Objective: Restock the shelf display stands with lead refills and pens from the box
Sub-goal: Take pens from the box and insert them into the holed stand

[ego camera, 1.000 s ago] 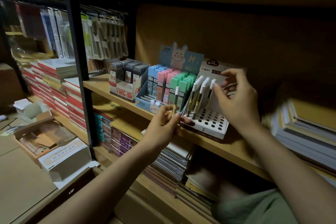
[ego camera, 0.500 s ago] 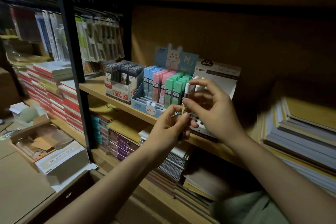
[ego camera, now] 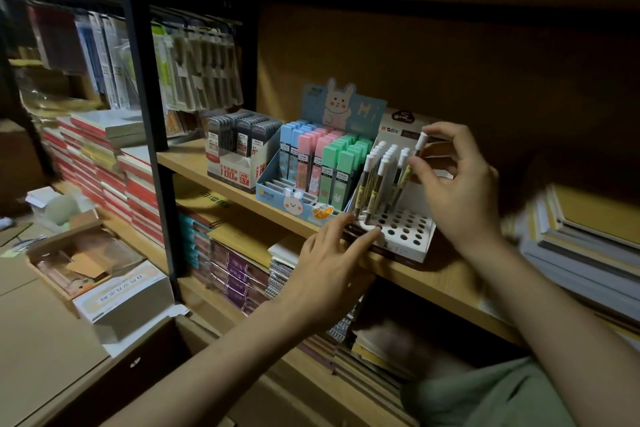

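Note:
A white display stand (ego camera: 405,229) with round holes sits on the wooden shelf (ego camera: 433,281). Several white-capped lead refill tubes (ego camera: 375,173) stand in its back rows. My right hand (ego camera: 453,184) pinches one more white-capped refill tube (ego camera: 414,159) and holds it slanted over the stand, its lower end among the standing tubes. My left hand (ego camera: 329,263) holds nothing; its straight fingers touch the stand's front left corner. To the left stands a blue bunny display (ego camera: 311,163) with pastel lead cases.
A box of dark lead cases (ego camera: 242,146) stands further left on the shelf. Stacked notebooks (ego camera: 581,246) lie at the right. An open cardboard box (ego camera: 86,260) with packets sits on the lower left surface beside a black shelf post (ego camera: 149,114).
My left hand passed the refill tube to my right hand and dropped to the stand's front corner. My right hand carried the tube up and right over the stand.

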A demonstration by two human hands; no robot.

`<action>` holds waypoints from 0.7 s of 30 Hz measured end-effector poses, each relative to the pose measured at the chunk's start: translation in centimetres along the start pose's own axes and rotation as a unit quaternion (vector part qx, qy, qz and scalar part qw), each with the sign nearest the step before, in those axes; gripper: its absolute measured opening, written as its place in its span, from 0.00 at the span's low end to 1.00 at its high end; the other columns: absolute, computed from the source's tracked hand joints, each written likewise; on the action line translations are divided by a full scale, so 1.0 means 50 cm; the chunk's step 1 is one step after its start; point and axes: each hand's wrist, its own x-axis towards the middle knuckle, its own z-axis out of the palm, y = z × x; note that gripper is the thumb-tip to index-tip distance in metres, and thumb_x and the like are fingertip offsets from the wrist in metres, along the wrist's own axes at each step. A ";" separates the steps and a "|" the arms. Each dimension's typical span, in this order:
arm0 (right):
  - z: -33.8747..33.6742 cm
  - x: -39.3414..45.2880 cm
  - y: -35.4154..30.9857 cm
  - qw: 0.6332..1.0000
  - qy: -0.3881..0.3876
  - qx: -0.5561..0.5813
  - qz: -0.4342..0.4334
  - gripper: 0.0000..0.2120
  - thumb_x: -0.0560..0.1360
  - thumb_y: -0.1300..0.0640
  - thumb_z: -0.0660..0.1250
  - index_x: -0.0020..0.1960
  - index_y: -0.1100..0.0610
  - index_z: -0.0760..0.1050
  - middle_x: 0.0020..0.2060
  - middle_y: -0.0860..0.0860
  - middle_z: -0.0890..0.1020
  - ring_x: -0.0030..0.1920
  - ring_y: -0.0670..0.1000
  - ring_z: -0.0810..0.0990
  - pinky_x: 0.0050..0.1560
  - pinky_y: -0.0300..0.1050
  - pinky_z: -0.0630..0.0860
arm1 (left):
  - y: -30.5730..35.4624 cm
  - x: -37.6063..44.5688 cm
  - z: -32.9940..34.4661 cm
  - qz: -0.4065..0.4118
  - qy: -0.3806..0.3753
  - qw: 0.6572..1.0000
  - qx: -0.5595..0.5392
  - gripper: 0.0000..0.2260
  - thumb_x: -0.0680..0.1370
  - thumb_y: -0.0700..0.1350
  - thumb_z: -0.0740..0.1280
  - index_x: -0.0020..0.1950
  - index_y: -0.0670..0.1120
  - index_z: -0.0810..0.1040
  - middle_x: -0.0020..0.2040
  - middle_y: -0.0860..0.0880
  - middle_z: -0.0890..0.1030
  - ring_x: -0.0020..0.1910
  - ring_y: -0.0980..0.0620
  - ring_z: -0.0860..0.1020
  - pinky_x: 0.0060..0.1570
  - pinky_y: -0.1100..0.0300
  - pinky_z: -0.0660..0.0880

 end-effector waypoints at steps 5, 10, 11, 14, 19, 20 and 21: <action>0.019 -0.002 0.006 1.000 -0.014 0.004 -0.001 0.16 0.75 0.62 0.70 0.62 0.53 0.73 0.45 0.39 0.78 0.44 0.34 0.80 0.41 0.26 0.75 | -0.009 0.002 0.003 0.010 0.015 0.999 0.039 0.32 0.78 0.56 0.63 0.78 0.58 0.51 0.76 0.47 0.49 0.73 0.46 0.59 0.73 0.49 0.56; 0.017 -0.002 0.007 0.999 -0.030 0.012 0.008 0.17 0.75 0.62 0.70 0.61 0.51 0.72 0.45 0.39 0.78 0.44 0.33 0.80 0.39 0.26 0.75 | -0.004 0.004 -0.007 0.024 0.028 0.999 0.033 0.29 0.80 0.53 0.62 0.79 0.55 0.55 0.76 0.44 0.53 0.71 0.46 0.63 0.71 0.51 0.61; 0.016 -0.001 0.008 0.999 -0.032 0.014 0.012 0.17 0.75 0.62 0.70 0.60 0.51 0.72 0.46 0.39 0.78 0.44 0.33 0.80 0.38 0.26 0.76 | -0.003 0.004 -0.010 0.026 0.031 0.999 0.031 0.28 0.80 0.53 0.61 0.78 0.55 0.55 0.76 0.44 0.54 0.71 0.45 0.62 0.71 0.52 0.61; 0.014 0.001 0.014 0.999 -0.030 -0.001 0.026 0.17 0.75 0.61 0.71 0.60 0.49 0.72 0.47 0.40 0.78 0.45 0.38 0.81 0.40 0.27 0.76 | -0.001 0.001 -0.019 0.034 0.032 0.998 0.038 0.28 0.77 0.54 0.55 0.78 0.55 0.58 0.75 0.42 0.57 0.72 0.45 0.62 0.69 0.52 0.63; 0.030 0.003 0.023 0.996 -0.048 -0.053 0.047 0.16 0.74 0.63 0.71 0.58 0.51 0.73 0.49 0.44 0.78 0.45 0.35 0.76 0.38 0.21 0.71 | 0.000 0.002 -0.016 0.055 0.042 0.995 0.078 0.28 0.78 0.51 0.62 0.78 0.52 0.59 0.74 0.40 0.60 0.72 0.43 0.61 0.68 0.52 0.65; 0.031 0.002 0.023 0.996 -0.048 -0.055 0.046 0.16 0.74 0.63 0.72 0.58 0.51 0.73 0.48 0.44 0.77 0.45 0.35 0.76 0.38 0.20 0.70 | -0.002 0.004 -0.014 0.057 0.040 0.994 0.085 0.29 0.78 0.50 0.63 0.78 0.53 0.58 0.74 0.41 0.60 0.72 0.43 0.61 0.68 0.52 0.65; 0.032 0.001 0.022 0.996 -0.048 -0.058 0.044 0.16 0.73 0.63 0.72 0.57 0.50 0.73 0.46 0.42 0.77 0.44 0.35 0.76 0.38 0.20 0.70 | -0.005 0.006 -0.013 0.057 0.036 0.994 0.091 0.30 0.78 0.50 0.64 0.78 0.53 0.57 0.74 0.41 0.59 0.73 0.43 0.60 0.68 0.52 0.65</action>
